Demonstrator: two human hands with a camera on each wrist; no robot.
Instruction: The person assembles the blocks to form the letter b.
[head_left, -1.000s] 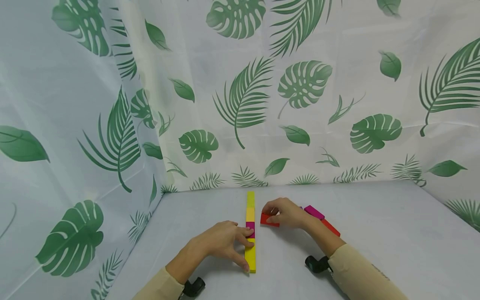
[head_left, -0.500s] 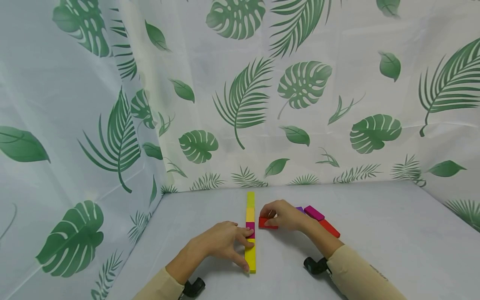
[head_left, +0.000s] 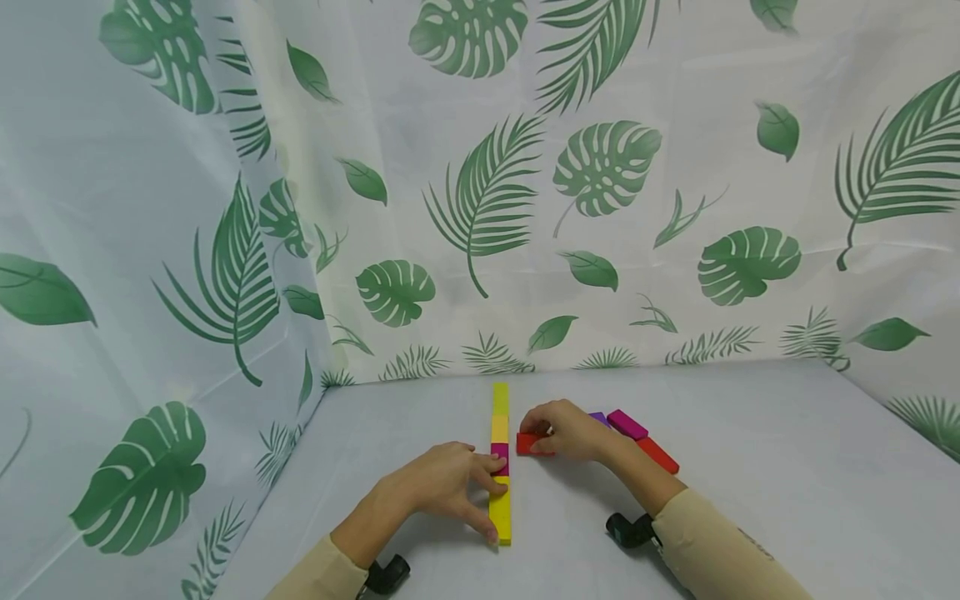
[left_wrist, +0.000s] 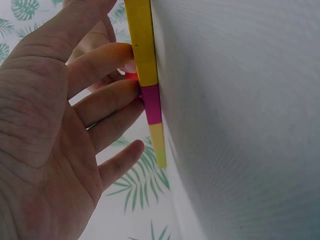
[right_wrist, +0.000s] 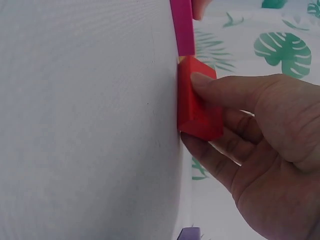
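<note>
A straight row of blocks runs away from me on the table: a yellow block (head_left: 501,521) nearest, then a magenta block (left_wrist: 152,105), a pale yellow block (head_left: 499,429) and a lime-yellow block (head_left: 500,399). My left hand (head_left: 446,479) rests along the row's left side, fingertips touching the magenta and near yellow blocks, thumb by the near end. Just right of the magenta block, my right hand (head_left: 572,431) pinches a red block (right_wrist: 187,100) between thumb and fingers. A small gap separates that block from the row in the head view.
Right of my right hand lie a purple block (head_left: 598,417), another magenta block (head_left: 627,423) and another red block (head_left: 657,455). Leaf-patterned cloth (head_left: 465,325) hangs behind the white table (head_left: 750,467) and along its sides.
My right hand has brought the red block slightly left and nearer to me, closer to the row. My left hand keeps its place on the blocks.
</note>
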